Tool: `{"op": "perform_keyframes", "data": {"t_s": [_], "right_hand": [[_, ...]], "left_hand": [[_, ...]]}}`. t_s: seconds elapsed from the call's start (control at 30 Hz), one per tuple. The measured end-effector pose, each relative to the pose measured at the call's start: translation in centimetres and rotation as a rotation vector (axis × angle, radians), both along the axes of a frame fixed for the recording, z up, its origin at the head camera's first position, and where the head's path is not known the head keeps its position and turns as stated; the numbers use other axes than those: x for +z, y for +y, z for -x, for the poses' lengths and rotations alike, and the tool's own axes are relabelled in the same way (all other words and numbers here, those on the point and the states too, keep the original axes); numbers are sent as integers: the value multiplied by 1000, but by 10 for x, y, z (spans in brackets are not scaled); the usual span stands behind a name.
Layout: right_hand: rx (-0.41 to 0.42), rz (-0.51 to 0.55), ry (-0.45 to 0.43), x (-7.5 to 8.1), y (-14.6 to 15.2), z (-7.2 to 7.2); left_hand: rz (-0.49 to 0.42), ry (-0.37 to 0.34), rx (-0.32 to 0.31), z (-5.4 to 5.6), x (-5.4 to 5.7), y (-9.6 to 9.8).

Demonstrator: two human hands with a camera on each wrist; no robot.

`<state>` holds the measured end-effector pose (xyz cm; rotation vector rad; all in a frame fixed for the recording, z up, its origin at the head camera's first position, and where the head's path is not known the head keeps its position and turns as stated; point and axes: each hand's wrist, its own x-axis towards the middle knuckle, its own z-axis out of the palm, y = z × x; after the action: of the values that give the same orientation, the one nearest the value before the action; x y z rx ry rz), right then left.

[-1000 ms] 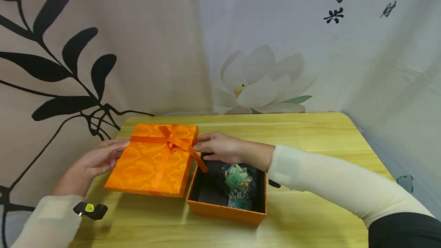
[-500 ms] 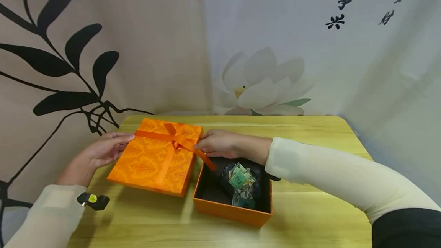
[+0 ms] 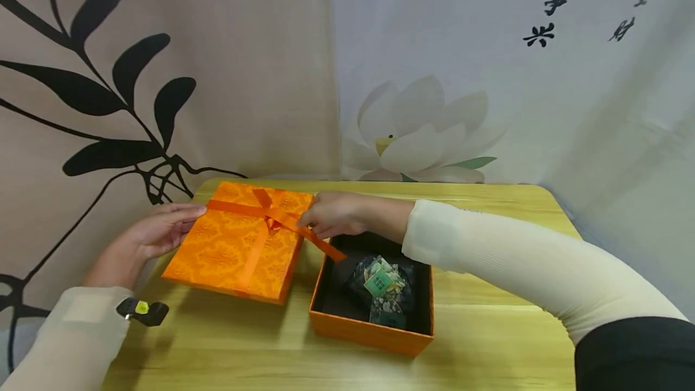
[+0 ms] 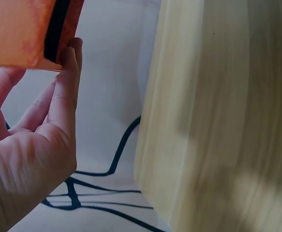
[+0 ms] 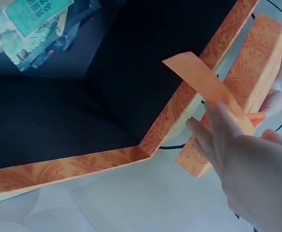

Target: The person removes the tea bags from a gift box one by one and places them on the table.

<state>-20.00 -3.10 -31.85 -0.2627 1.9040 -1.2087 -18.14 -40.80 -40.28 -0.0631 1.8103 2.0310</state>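
An orange patterned box lid (image 3: 222, 252), crossed by an orange ribbon (image 3: 255, 258) with a bow, is held tilted above the table's left half. My left hand (image 3: 165, 233) pinches its left edge; in the left wrist view, fingers (image 4: 66, 92) meet the lid's corner. My right hand (image 3: 338, 213) grips the lid's right edge beside the bow. A loose ribbon tail (image 5: 199, 75) passes over those fingers towards the open box. That orange box (image 3: 369, 332), black inside, stands right of the lid. Inside lie a dark bundle and green-labelled packets (image 3: 382, 282).
The wooden table (image 3: 488, 336) reaches back to a pale curtain (image 3: 260, 77) printed with dark leaves, a lotus and characters. A black wrist strap (image 3: 143, 311) sits on the left sleeve. My right forearm (image 3: 488, 234) crosses behind the box's right corner.
The lid, held in both hands, has moved left, and the gap between it and the box has widened. The box and its contents stay in place while the head view shifts slightly.
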Motion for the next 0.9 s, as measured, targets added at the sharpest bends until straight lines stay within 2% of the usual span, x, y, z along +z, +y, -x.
{"op": "perform_keyframes", "data": {"t_s": [0.17,0.4,0.7,0.9], "right_hand": [[-24,44,-51,-5,-10,3],[-23,46,-74,-19,-25,10],[2,-14,-79,-38,-49,17],[44,-50,-71,-46,-61,21]], "left_hand": [[42,-26,17,-3,-1,-8],[96,-65,83,-7,-7,-16],[285,-55,73,-7,-24,-22],[343,-83,79,-9,-36,-28]]}}
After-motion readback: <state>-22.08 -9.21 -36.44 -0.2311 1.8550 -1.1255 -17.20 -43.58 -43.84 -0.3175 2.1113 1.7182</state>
